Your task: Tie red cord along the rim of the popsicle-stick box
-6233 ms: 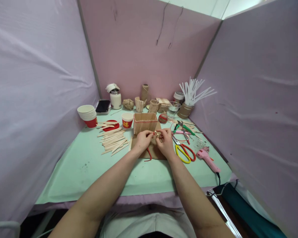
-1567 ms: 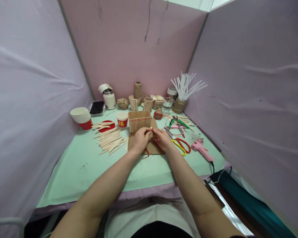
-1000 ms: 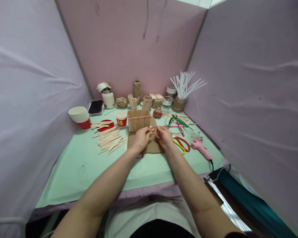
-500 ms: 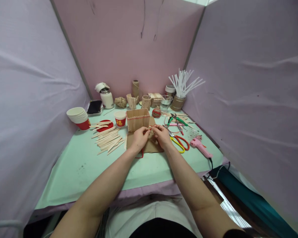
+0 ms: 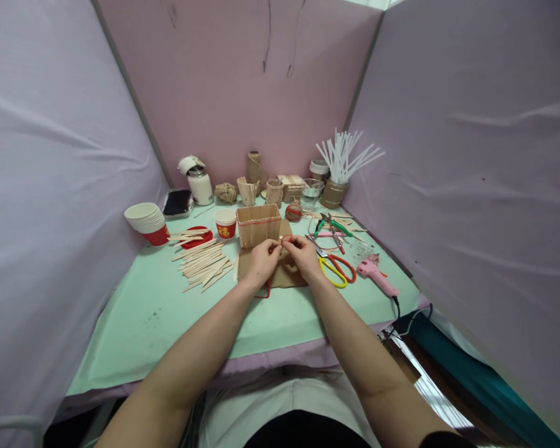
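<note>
Both hands meet fingertip to fingertip above a brown cardboard sheet [image 5: 287, 274]. Between thumb and fingers, my left hand [image 5: 264, 260] pinches red cord. My right hand [image 5: 303, 254] is closed on the same red cord [image 5: 287, 238], which makes a small loop above the fingertips. A red end of it hangs below my left hand onto the table. Just behind the hands stands an open box of wooden sticks [image 5: 258, 225] with a red line around its upper part. The exact grip is partly hidden by the fingers.
Loose wooden sticks [image 5: 205, 264] lie left, near a paper cup [image 5: 225, 223] and stacked cups [image 5: 147, 221]. To the right are scissors [image 5: 336, 272], green-handled pliers [image 5: 336, 227] and a pink glue gun [image 5: 378, 278]. A water glass [image 5: 310, 194] and a ball of red cord [image 5: 294, 213] stand behind.
My right fingertips have shifted slightly, and the red cord between the hands now rises in a rounder loop. The box and tools stay in place.
</note>
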Motion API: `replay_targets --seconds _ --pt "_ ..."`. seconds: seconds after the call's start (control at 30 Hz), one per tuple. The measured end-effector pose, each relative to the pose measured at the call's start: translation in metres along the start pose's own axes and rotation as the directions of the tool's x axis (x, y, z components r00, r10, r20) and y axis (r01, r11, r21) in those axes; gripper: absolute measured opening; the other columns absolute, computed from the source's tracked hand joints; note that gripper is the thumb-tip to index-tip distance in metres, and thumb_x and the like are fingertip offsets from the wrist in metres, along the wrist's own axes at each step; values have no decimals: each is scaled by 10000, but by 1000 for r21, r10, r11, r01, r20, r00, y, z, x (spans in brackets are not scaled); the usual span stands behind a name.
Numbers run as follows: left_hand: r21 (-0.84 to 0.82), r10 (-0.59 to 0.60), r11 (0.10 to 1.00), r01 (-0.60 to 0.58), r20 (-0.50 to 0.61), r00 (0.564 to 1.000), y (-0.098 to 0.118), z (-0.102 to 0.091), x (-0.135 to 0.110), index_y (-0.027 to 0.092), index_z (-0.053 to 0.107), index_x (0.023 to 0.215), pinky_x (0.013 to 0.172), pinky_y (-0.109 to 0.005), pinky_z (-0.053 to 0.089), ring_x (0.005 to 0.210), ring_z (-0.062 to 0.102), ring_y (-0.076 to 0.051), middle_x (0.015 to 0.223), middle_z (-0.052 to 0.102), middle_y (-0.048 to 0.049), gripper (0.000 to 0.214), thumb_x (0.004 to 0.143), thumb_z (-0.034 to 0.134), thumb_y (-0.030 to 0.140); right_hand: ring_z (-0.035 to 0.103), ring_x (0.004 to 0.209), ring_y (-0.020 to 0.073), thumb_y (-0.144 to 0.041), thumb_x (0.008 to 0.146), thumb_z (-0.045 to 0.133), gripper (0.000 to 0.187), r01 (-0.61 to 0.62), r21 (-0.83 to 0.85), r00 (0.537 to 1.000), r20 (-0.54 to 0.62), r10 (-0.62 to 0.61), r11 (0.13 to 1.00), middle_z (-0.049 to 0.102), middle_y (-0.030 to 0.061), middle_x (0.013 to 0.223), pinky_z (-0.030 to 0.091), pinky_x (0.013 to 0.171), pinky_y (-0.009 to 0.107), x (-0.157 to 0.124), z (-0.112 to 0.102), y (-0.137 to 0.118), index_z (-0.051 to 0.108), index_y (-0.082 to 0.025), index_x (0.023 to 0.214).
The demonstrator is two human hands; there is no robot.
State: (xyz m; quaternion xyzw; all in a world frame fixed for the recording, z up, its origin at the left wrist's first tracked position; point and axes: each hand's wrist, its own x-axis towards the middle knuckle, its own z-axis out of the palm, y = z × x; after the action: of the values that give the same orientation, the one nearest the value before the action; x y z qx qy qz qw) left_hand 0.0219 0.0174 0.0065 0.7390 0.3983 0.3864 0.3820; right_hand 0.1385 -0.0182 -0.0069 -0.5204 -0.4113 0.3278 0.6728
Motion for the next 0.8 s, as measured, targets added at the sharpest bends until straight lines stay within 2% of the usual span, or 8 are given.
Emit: replay_targets --seconds 0.17,0.27,0.4,0.6,0.7,0.8 --pt "17 -1 1000 1 6 1000 -2 0 0 149 635 782 667 -245 416 701 566 -141 781 664 -39 156 777 510 242 518 670 130 -387 670 614 222 4 -87 1000 10 -3 996 611 2 741 396 628 244 1 -1 2 595 -173 725" --pt "55 25 998 -28 48 999 -3 0 1 154 639 771 665 -249 408 700 561 -144 775 664 -38 168 781 505 255 494 660 133 -397 700 558 218 23 -189 1000 -10 -25 982 582 -13 669 376 620 242 3 -2 7 562 -179 684" --pt "87 70 993 -80 112 991 -1 1 3 157 629 727 646 -243 397 676 548 -140 738 653 -29 176 784 496 257 465 629 136 -418 720 505 246 2 -261 994 -103 -30 965 539 -23 595 353 597 245 5 -2 13 521 -189 634" --pt "115 77 989 -95 152 985 3 3 5 158 602 670 604 -239 388 631 526 -135 671 622 -21 167 767 494 241 431 572 124 -426 734 471 247 -58 -209 970 -242 6 976 506 -34 564 340 555 241 4 4 19 511 -194 658" --pt "84 63 994 -76 147 987 1 3 5 157 592 659 590 -234 392 626 526 -132 663 617 -18 165 759 501 251 416 545 115 -443 721 496 260 -67 -171 974 -226 27 983 493 -43 549 338 537 236 4 4 17 518 -191 661" --pt "-36 -8 999 13 131 991 -4 3 3 152 594 689 563 -227 405 605 533 -125 672 614 -15 175 756 509 289 427 557 109 -449 693 552 274 -36 -144 989 -146 15 989 504 -38 567 348 545 231 4 1 12 529 -181 638"
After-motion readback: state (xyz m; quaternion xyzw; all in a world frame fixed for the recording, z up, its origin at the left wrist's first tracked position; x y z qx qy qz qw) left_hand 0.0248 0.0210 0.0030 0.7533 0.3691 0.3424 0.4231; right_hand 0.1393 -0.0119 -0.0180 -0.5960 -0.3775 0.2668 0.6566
